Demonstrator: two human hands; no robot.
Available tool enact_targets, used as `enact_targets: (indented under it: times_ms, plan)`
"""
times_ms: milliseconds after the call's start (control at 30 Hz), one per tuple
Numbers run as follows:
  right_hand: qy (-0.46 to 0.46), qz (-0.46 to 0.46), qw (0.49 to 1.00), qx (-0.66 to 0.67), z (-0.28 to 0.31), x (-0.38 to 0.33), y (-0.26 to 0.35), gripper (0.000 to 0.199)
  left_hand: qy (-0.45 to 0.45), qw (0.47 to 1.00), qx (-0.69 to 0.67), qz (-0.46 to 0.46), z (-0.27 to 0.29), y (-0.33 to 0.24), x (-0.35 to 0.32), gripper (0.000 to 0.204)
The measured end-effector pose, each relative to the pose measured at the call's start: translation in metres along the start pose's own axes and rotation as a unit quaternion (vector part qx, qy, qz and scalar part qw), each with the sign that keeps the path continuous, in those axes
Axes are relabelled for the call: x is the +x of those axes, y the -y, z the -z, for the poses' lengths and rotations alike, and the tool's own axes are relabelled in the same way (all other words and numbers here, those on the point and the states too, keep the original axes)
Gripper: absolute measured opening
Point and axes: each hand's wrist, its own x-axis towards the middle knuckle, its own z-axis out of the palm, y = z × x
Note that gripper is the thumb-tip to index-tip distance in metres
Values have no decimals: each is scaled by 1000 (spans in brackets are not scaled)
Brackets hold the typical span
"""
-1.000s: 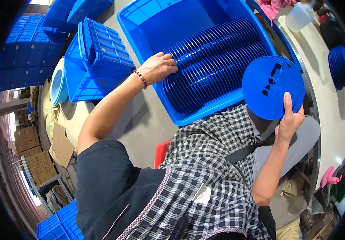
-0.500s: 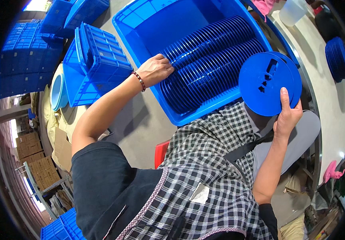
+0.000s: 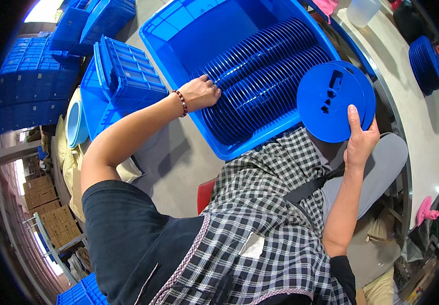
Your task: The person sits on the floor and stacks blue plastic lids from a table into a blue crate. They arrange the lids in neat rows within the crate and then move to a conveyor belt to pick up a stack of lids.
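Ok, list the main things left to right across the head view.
Stacked blue plastic crates, ribbed blue plastic crates, left hand, flat round blue discs held by right hand, stacked round blue discs on pale tabletop.

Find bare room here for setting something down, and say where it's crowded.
The pale tabletop has room between the stack of round blue discs and the pink plastic object; so does the grey floor between the blue rectangular plastic bin and the black sleeve. Crowded: the bin's near side, packed with two rows of blue discs.
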Motion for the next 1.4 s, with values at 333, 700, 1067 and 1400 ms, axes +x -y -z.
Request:
enact_targets:
  times_ms: [333, 700, 1067, 1400]
  plan:
    - [10, 8, 1000, -19, -3, -3, -2, 37, -38, 998, -45, 5, 41, 54, -37, 30]
    - [28, 3, 999, -41, -10, -7, -9, 35, -75, 986, -147, -32, 41, 64, -48, 35]
    - [26, -8, 1000, -9, -13, -9, -4, 37, -238, 721, -396, 517, -13, 38, -34, 49]
    - [45, -54, 997, 40, -28, -20, -3, 41, -17, 396, -680, 617, -47, 36, 18, 94]
